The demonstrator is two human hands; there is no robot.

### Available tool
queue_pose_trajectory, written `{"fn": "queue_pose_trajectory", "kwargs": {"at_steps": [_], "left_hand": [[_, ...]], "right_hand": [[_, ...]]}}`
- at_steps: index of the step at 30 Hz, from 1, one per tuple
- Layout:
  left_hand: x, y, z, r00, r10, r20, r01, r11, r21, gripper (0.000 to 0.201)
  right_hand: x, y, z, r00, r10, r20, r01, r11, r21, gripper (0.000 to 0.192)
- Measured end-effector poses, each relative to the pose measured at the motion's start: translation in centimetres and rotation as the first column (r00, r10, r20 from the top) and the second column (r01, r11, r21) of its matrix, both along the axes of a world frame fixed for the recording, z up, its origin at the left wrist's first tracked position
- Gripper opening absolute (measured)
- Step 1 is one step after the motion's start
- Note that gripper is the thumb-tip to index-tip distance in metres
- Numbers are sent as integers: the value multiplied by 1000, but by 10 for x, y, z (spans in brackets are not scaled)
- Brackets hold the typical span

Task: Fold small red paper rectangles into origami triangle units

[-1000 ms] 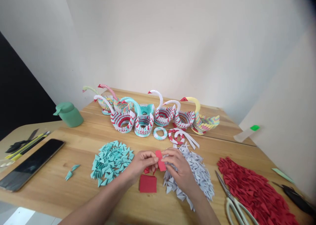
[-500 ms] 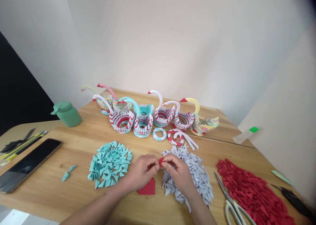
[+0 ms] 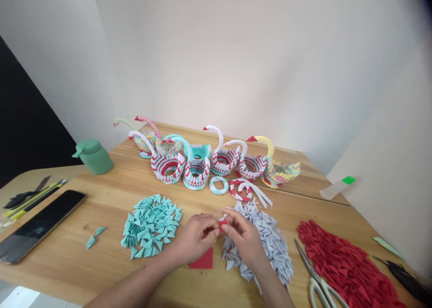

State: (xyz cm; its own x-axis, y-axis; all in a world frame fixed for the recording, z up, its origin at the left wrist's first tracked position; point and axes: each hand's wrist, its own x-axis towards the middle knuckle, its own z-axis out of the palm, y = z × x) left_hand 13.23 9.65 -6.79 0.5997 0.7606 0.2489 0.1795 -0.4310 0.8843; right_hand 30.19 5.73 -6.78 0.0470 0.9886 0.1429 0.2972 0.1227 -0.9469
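Observation:
A small folded piece of red paper (image 3: 222, 225) is pinched between my two hands, above the table's middle. My left hand (image 3: 199, 237) is closed on its left side, with more red showing among the fingers. My right hand (image 3: 243, 237) grips its right side between thumb and fingertips. Under my left hand lies a flat red paper sheet (image 3: 203, 259), partly covered. A heap of pale grey folded paper triangles (image 3: 266, 231) spreads beneath and beside my right hand. To the left of my hands is a pile of teal paper triangles (image 3: 151, 227).
Several paper swans (image 3: 196, 173) stand along the back, with paper rings (image 3: 218, 185) before them. Red triangles (image 3: 344, 263) and scissors (image 3: 315, 276) lie at right. A phone (image 3: 40, 222), two teal pieces (image 3: 94, 237) and a green lidded container (image 3: 92, 157) are at left.
The fingers of both hands have shifted slightly on the red paper, and my right index finger is now lifted a little off it. The whole view has moved slightly.

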Motion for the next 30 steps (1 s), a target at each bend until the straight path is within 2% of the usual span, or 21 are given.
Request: {"fn": "queue_pose_trajectory", "kwargs": {"at_steps": [4, 8, 11, 17, 22, 28, 30], "left_hand": [[0, -2, 0, 998, 11, 68, -6, 998, -68, 24], [4, -2, -4, 992, 92, 90, -82, 990, -112, 18], [6, -1, -8, 984, 134, 119, -125, 989, -81, 15], [4, 1, -11, 981, 142, 130, -136, 989, -53, 17], [2, 3, -12, 985, 133, 109, -135, 991, 3, 17], [3, 2, -11, 989, 124, 80, -135, 981, 137, 15], [3, 1, -10, 987, 137, 88, -148, 980, 131, 14]], "right_hand": [[-1, 0, 0, 998, 17, -53, -17, 1000, 8, 17], [-2, 0, -1, 990, -1, -139, 1, 1000, 0, 16], [-2, 0, -1, 984, 18, -178, -19, 1000, -5, 15], [-3, -1, -1, 980, 28, -195, -25, 1000, 18, 15], [-1, 0, -3, 988, 29, -150, -27, 1000, 12, 15], [1, -1, -1, 998, 7, -65, -6, 1000, 25, 21], [0, -1, 0, 998, 0, -58, 2, 1000, 31, 21]]}}
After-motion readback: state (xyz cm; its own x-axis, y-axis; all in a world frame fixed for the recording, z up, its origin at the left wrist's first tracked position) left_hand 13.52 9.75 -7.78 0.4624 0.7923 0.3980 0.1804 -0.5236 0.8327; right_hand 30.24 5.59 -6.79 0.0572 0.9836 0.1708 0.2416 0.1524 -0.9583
